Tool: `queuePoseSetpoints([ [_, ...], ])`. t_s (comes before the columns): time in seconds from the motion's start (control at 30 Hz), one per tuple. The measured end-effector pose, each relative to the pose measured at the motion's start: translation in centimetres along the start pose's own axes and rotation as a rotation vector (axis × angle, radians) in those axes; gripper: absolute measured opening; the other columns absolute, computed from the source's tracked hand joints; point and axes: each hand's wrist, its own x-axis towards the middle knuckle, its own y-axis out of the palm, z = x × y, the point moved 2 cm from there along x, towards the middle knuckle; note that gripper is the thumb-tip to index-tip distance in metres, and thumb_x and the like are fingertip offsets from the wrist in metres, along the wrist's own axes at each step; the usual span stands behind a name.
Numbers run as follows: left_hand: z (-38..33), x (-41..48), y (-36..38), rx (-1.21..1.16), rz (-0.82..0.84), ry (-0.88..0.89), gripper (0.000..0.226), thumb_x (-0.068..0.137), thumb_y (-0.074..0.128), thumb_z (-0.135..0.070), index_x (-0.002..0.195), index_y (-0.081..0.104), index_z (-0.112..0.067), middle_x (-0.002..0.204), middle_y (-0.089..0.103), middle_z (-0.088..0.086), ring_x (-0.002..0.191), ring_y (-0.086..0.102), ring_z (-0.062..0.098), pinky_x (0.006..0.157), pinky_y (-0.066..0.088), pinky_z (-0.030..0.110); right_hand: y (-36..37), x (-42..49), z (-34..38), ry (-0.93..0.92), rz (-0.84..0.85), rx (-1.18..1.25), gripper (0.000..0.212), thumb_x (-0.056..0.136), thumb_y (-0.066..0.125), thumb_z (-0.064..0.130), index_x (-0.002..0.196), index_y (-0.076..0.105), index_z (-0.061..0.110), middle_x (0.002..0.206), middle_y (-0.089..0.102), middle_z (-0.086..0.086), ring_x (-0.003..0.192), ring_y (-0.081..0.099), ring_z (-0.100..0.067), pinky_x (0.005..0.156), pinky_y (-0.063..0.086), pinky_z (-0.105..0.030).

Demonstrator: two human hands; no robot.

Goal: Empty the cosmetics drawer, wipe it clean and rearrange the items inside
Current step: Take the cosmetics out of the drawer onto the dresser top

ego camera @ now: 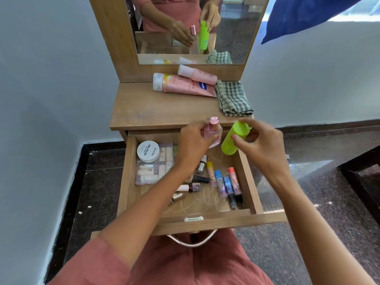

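The wooden drawer (249, 182) stands pulled out, with cosmetics inside. My left hand (193, 145) grips a small pink bottle (214, 128) above the drawer's back edge. My right hand (261, 142) holds a lime-green bottle (233, 140) just to its right. In the drawer lie a white nail polish remover jar (148, 151) on a clear pouch (153, 171), several lip balm sticks (226, 183) and nail polish bottles (194, 187).
On the dresser top (144, 105) lie two pink tubes (185, 85) and a folded checked cloth (233, 98) at the right. A mirror (236, 27) rises behind. A dark table leg (359, 182) stands at the right over a granite floor.
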Motion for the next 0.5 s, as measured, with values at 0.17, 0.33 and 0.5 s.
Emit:
queuePoseSetpoints([
  [0.17, -1.9, 3.0, -2.1, -0.005, -0.062, 0.035, 0.029, 0.079, 0.070, -0.030, 0.101, 0.069, -0.012, 0.095, 0.071, 0.004, 0.083, 0.064, 0.013, 0.076, 0.053, 0.029, -1.5, 3.6, 2.7, -0.065, -0.020, 0.052, 0.037, 0.076, 0.070, 0.013, 0.112, 0.064, 0.012, 0.093, 0.064, -0.001, 0.081, 0.061, -0.016, 0.079, 0.051, -0.026],
  [0.33, -1.2, 7.3, -2.4, 0.069, -0.070, 0.066, 0.025, 0.079, 0.070, -0.020, 0.100, 0.069, -0.006, 0.090, 0.070, 0.014, 0.081, 0.061, 0.024, 0.072, 0.047, 0.035, 0.1, 8.6, 3.6, -0.114, -0.017, 0.043, 0.037, 0.077, 0.068, 0.012, 0.113, 0.063, 0.009, 0.102, 0.068, -0.009, 0.081, 0.059, -0.013, 0.081, 0.051, -0.026],
  [0.5, -0.1, 10.4, -1.7, 0.137, -0.059, 0.074, 0.018, 0.082, 0.066, -0.014, 0.094, 0.070, -0.001, 0.084, 0.068, 0.019, 0.069, 0.047, 0.016, 0.064, 0.040, 0.032, 2.1, 12.1, 3.0, -0.102, 0.056, -0.002, 0.038, 0.077, 0.067, 0.009, 0.115, 0.062, 0.006, 0.109, 0.066, -0.014, 0.096, 0.062, -0.024, 0.086, 0.048, -0.029],
])
